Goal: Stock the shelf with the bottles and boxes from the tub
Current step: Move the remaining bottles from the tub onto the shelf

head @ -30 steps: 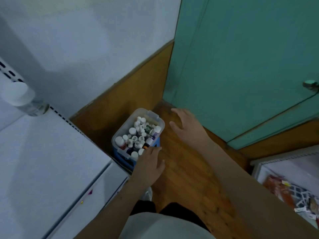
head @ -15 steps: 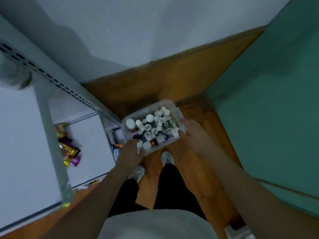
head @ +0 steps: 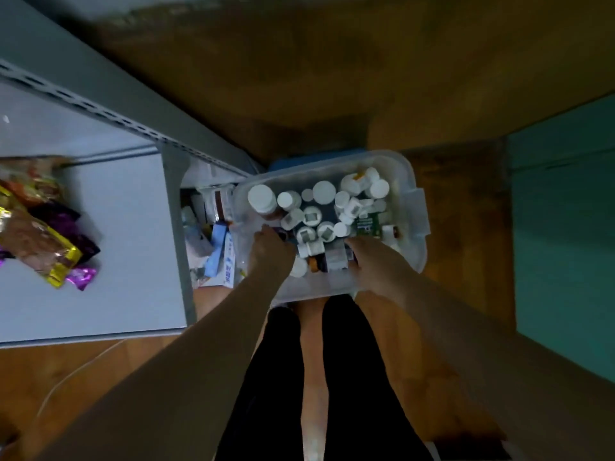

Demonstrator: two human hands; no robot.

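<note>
Your left hand [head: 269,252] reaches over the near rim of the tub [head: 414,207], its fingers curled down inside the left end among the bottles [head: 324,193]; whether they pinch a bottle or the tub wall, you cannot tell from this angle, since the back of the hand hides the fingertips. Your right hand [head: 377,267] lies over the near right part of the rim, fingers bent down into the tub, and again the grip itself is hidden.

The tub is clear, cloudy plastic with rounded corners and a moulded clip tab on its right end. It sits in front of your legs, above the wooden floor [head: 466,227], just beside the corner of the shelf [head: 100,227]. It is packed with small upright bottles, mostly with round white caps, some with square grey marks on top, plus a green-labelled box [head: 367,224] near the right.

The shelf is smooth grey-white metal with a slotted upright. Shiny foil packets [head: 43,234], gold and purple, lie crinkled on its board. On a lower level, next to the tub's left wall, stand small cardboard boxes [head: 219,251], one of them blue and white.
</note>
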